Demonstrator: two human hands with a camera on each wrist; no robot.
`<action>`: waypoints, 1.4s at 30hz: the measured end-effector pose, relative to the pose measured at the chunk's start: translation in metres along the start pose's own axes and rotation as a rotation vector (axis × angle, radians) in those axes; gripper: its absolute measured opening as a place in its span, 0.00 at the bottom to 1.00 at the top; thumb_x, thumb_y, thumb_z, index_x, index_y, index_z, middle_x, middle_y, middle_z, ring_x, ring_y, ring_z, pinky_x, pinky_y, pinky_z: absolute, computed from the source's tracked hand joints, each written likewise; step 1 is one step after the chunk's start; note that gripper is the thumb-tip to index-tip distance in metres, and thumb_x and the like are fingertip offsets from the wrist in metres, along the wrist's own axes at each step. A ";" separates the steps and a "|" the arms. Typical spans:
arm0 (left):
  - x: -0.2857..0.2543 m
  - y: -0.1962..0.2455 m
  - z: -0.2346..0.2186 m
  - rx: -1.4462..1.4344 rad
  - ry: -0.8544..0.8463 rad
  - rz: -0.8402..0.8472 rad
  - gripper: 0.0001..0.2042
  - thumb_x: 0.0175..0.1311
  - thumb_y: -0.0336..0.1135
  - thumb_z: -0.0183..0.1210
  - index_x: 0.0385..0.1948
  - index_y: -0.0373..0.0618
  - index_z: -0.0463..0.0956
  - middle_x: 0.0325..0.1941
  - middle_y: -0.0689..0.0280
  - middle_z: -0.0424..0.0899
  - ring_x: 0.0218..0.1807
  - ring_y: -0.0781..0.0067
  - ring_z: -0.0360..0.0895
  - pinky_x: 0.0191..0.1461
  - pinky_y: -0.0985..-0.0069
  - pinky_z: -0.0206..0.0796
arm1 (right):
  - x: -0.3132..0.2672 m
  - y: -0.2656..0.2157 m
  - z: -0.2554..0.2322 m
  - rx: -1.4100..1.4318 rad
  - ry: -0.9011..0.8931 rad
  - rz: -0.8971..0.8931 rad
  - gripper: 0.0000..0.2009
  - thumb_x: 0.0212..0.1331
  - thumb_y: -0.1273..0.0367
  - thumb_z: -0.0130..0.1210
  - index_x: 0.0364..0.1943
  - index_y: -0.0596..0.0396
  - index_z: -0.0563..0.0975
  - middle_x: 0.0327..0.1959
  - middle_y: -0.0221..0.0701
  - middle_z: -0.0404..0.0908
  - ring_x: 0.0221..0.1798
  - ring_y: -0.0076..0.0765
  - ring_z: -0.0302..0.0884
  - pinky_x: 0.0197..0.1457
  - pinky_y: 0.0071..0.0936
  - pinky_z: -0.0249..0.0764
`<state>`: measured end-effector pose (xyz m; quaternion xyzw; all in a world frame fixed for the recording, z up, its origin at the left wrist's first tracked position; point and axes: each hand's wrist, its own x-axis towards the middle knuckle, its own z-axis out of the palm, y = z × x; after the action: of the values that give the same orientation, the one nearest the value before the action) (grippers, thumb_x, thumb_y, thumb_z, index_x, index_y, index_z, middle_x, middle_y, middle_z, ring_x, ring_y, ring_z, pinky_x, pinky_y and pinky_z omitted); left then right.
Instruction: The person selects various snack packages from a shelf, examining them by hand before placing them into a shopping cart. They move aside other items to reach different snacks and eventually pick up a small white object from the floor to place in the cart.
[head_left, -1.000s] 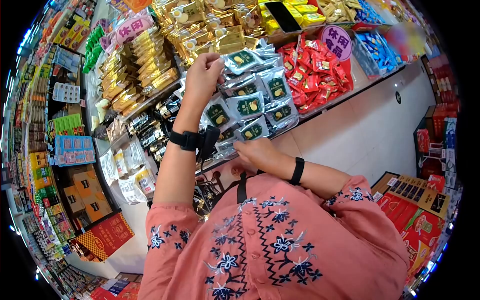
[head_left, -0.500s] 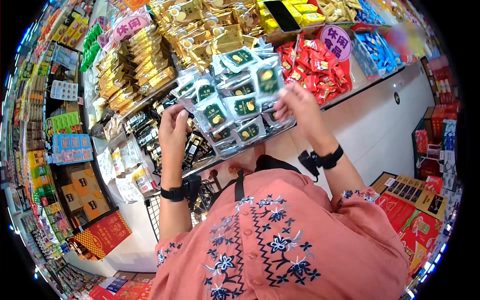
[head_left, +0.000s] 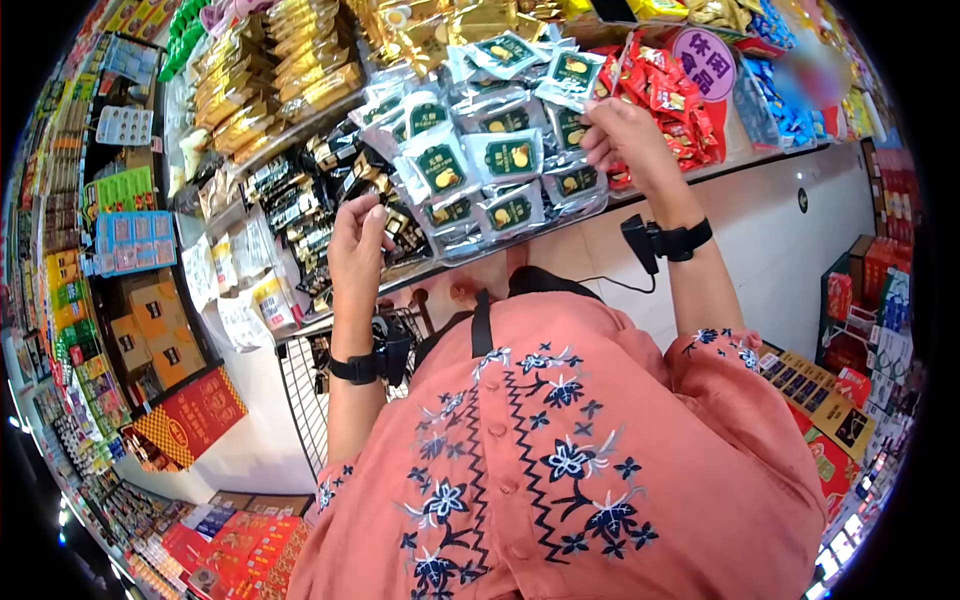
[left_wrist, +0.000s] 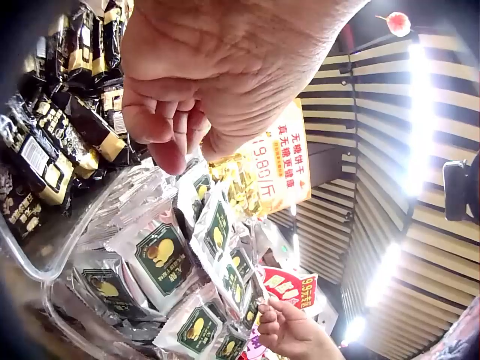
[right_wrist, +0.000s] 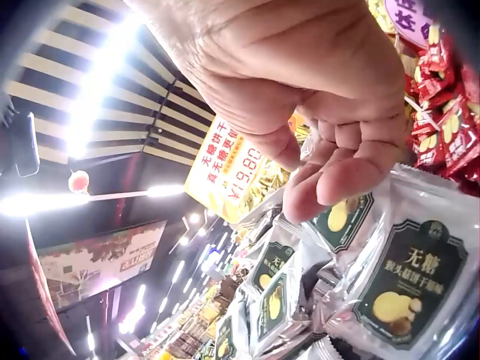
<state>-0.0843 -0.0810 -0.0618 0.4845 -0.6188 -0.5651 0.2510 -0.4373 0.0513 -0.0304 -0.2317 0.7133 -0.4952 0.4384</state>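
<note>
Silver biscuit packets (head_left: pixel 512 155) with dark green labels lie in a heap in a clear bin. Over the right side of this heap is my right hand (head_left: pixel 635 145), its fingertips right at the lower edge of one packet (head_left: pixel 571 76). In the right wrist view the fingers (right_wrist: pixel 349 180) bend loosely above the packets, with a gap to the thumb. My left hand (head_left: pixel 355 245) hovers at the heap's left, over small black-and-gold packets (head_left: pixel 300 225). Its fingers (left_wrist: pixel 169 154) hang loosely curled and hold nothing.
Red snack packets (head_left: pixel 665 95) fill the bin to the right, gold packets (head_left: pixel 300 65) the bins behind. White packets (head_left: pixel 240 275) lie at the left. A wire cart (head_left: pixel 305 385) stands below the counter edge. A price sign (left_wrist: pixel 274 161) rises behind the bins.
My right hand has moved from the front of the heap to its right side, shifting a packet up to the back right. My left hand has drawn back from the heap to the left.
</note>
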 end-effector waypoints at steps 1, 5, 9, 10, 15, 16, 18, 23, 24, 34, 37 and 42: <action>0.000 -0.005 -0.001 0.005 -0.007 -0.007 0.15 0.74 0.39 0.56 0.55 0.38 0.75 0.39 0.69 0.82 0.29 0.88 0.73 0.26 0.89 0.61 | 0.002 0.006 -0.004 -0.021 0.001 0.018 0.20 0.67 0.52 0.56 0.40 0.59 0.77 0.27 0.32 0.83 0.24 0.25 0.80 0.24 0.20 0.73; -0.001 -0.011 0.002 0.000 -0.023 -0.031 0.15 0.74 0.39 0.56 0.54 0.39 0.76 0.38 0.70 0.81 0.29 0.88 0.73 0.26 0.88 0.60 | -0.005 -0.001 -0.007 -0.010 0.023 0.061 0.21 0.70 0.49 0.54 0.39 0.55 0.77 0.24 0.27 0.80 0.23 0.22 0.79 0.23 0.19 0.71; -0.002 -0.003 0.008 -0.018 -0.096 -0.029 0.15 0.74 0.39 0.57 0.55 0.40 0.76 0.42 0.70 0.82 0.30 0.87 0.74 0.27 0.87 0.62 | -0.006 0.001 -0.008 0.035 0.013 0.020 0.23 0.69 0.48 0.54 0.40 0.56 0.77 0.23 0.27 0.77 0.24 0.23 0.78 0.26 0.20 0.72; -0.003 0.004 0.010 -0.015 -0.121 -0.040 0.15 0.74 0.39 0.57 0.56 0.41 0.77 0.43 0.70 0.83 0.31 0.87 0.75 0.28 0.87 0.62 | -0.008 -0.001 -0.007 0.023 -0.004 0.017 0.21 0.71 0.49 0.53 0.41 0.56 0.77 0.23 0.27 0.77 0.24 0.22 0.77 0.27 0.19 0.72; 0.002 -0.004 -0.011 -0.011 -0.046 -0.021 0.16 0.74 0.40 0.58 0.56 0.42 0.77 0.45 0.70 0.83 0.34 0.86 0.77 0.29 0.88 0.63 | -0.014 -0.006 -0.007 -0.003 -0.024 -0.016 0.20 0.71 0.51 0.53 0.41 0.56 0.77 0.23 0.26 0.77 0.24 0.22 0.77 0.27 0.18 0.72; 0.005 -0.014 -0.023 -0.012 0.022 0.009 0.16 0.72 0.37 0.60 0.56 0.41 0.77 0.42 0.68 0.83 0.37 0.82 0.78 0.38 0.84 0.70 | -0.020 -0.009 -0.003 0.006 -0.029 -0.029 0.19 0.72 0.52 0.53 0.42 0.56 0.77 0.23 0.25 0.77 0.24 0.22 0.77 0.27 0.18 0.71; 0.009 -0.035 -0.049 0.108 0.120 0.062 0.19 0.69 0.36 0.63 0.57 0.36 0.76 0.46 0.61 0.84 0.44 0.73 0.80 0.50 0.77 0.73 | -0.029 -0.021 0.010 0.004 -0.085 -0.022 0.19 0.72 0.53 0.53 0.41 0.56 0.77 0.23 0.25 0.77 0.24 0.22 0.77 0.27 0.18 0.71; 0.003 -0.064 -0.067 0.738 0.092 0.367 0.38 0.54 0.41 0.74 0.65 0.32 0.67 0.63 0.42 0.75 0.66 0.42 0.71 0.70 0.58 0.63 | -0.048 -0.036 0.063 -0.035 -0.428 -0.053 0.14 0.72 0.57 0.53 0.41 0.54 0.78 0.26 0.26 0.80 0.27 0.22 0.80 0.30 0.19 0.74; 0.003 -0.068 -0.063 0.785 0.086 0.428 0.40 0.52 0.41 0.75 0.66 0.32 0.65 0.64 0.42 0.74 0.66 0.41 0.70 0.70 0.57 0.63 | -0.051 -0.035 0.077 -0.067 -0.505 -0.050 0.14 0.71 0.58 0.54 0.41 0.54 0.78 0.27 0.27 0.81 0.28 0.22 0.81 0.30 0.19 0.74; 0.006 -0.099 -0.036 1.104 -0.096 0.369 0.39 0.48 0.45 0.75 0.61 0.37 0.68 0.50 0.53 0.80 0.55 0.52 0.77 0.61 0.57 0.63 | -0.063 0.027 0.190 -0.261 -0.926 0.137 0.13 0.72 0.60 0.54 0.43 0.56 0.78 0.32 0.23 0.80 0.34 0.19 0.80 0.34 0.20 0.76; 0.011 -0.103 -0.043 1.097 -0.084 0.467 0.33 0.49 0.41 0.72 0.57 0.39 0.71 0.46 0.55 0.81 0.51 0.52 0.78 0.59 0.56 0.64 | -0.055 0.053 0.203 -0.273 -0.940 0.168 0.13 0.71 0.60 0.55 0.42 0.57 0.78 0.32 0.24 0.81 0.33 0.20 0.80 0.34 0.22 0.76; 0.020 -0.092 -0.071 0.912 0.033 0.579 0.26 0.51 0.35 0.68 0.54 0.43 0.75 0.45 0.55 0.81 0.49 0.49 0.77 0.58 0.57 0.66 | -0.054 0.063 0.216 -0.347 -0.880 0.061 0.14 0.70 0.60 0.56 0.42 0.59 0.77 0.33 0.27 0.82 0.33 0.22 0.81 0.36 0.23 0.77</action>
<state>-0.0024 -0.1207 -0.1367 0.3627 -0.9055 -0.1395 0.1703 -0.2188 0.0091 -0.0936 -0.4682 0.5387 -0.2103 0.6681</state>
